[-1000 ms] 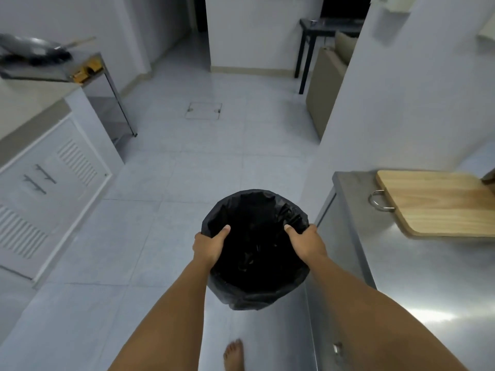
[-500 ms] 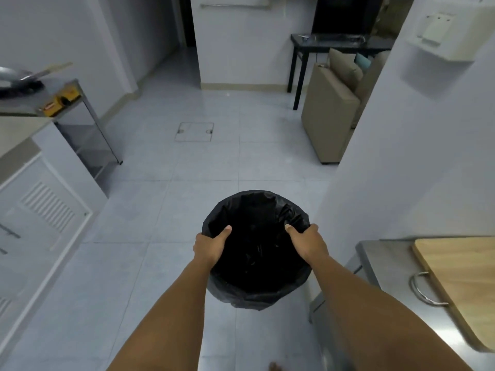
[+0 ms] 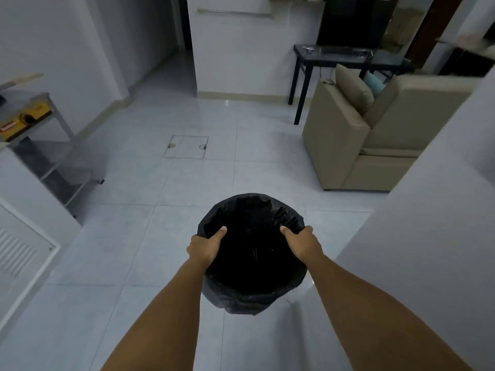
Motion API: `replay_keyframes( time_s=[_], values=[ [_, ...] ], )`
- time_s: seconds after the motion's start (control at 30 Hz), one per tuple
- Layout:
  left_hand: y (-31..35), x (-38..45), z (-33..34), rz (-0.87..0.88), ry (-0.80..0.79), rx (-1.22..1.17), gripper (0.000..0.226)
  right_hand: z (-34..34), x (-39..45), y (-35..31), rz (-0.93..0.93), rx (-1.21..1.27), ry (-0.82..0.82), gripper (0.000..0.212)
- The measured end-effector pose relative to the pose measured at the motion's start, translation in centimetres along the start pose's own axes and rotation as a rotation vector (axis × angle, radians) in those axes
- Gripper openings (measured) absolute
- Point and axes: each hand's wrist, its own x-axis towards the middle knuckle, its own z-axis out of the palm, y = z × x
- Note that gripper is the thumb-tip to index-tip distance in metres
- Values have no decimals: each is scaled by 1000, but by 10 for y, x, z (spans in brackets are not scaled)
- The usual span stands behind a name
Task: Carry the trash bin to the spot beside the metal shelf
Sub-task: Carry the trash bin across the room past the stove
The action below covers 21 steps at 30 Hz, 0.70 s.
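Moved: steel counter and cutting board gone from view; sofa (image 3: 356, 145) now fuller.
Left hand (image 3: 205, 246): closed on trash bin (image 3: 249, 298) rim, thumb inside.
Right hand (image 3: 302, 241): likewise, opposite rim.
Bin: between both hands, above tiled floor (image 3: 139, 236).
Metal shelf (image 3: 53, 159): well left of the fingers.

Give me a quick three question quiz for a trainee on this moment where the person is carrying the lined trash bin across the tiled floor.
1. True or false: both hands grip the rim of the trash bin.
2. Which side of the view shows the metal shelf? A) left B) right C) not visible
3. What piece of furniture stands ahead on the right?

Key
1. True: left hand and right hand each hold the rim.
2. A
3. The beige sofa.
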Motion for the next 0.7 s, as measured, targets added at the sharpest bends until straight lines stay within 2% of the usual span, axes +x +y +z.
replay_keyframes(
  time_s=[0.2, 0.37, 0.57, 0.7],
  values=[
    [75, 80, 24, 11, 30, -17, 126, -12, 89, -65, -18, 11, 3, 81],
    [129, 153, 50, 21, 35, -15, 114, -16, 170, -110, -25, 24, -8, 83],
    [207, 250, 78, -2, 30, 5, 118, -21, 273, -178, -7, 33, -1, 83],
    [262, 304, 97, 14, 28, 27, 112, -31, 335, -220, 3, 52, 16, 85]
  ],
)
